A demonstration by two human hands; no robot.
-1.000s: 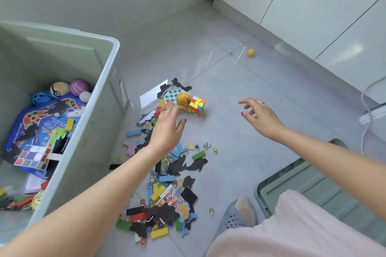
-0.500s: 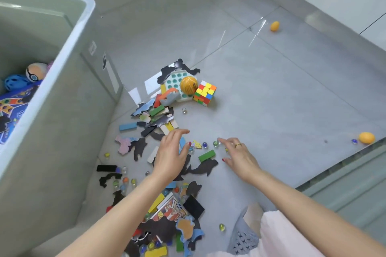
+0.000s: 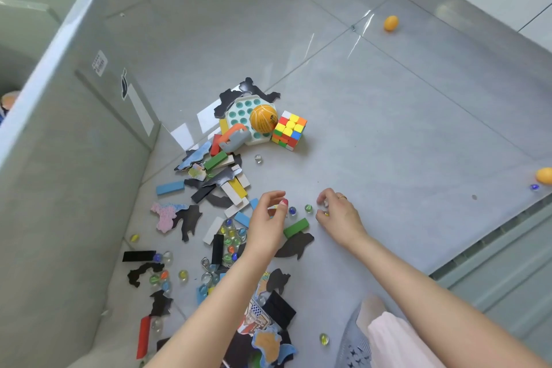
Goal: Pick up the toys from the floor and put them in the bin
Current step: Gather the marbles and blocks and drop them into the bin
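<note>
1. Grey tiled floor (image 3: 373, 128) carries scattered toys; bin (image 3: 59, 158) stands at left.
2. My left hand (image 3: 265, 227) curls, grip pinching a small piece above the marbles (image 3: 292, 211).
3. My right hand (image 3: 337, 215) grip closes on marbles beside the green block (image 3: 295, 227).

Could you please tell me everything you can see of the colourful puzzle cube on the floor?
The puzzle cube is a three-by-three twisty cube that looks plastic, scrambled: yellow, red, green, blue, orange and white stickers show. It sits flat on the grey floor tile, one corner towards the camera, against the small orange basketball. Neither hand touches it.
</note>
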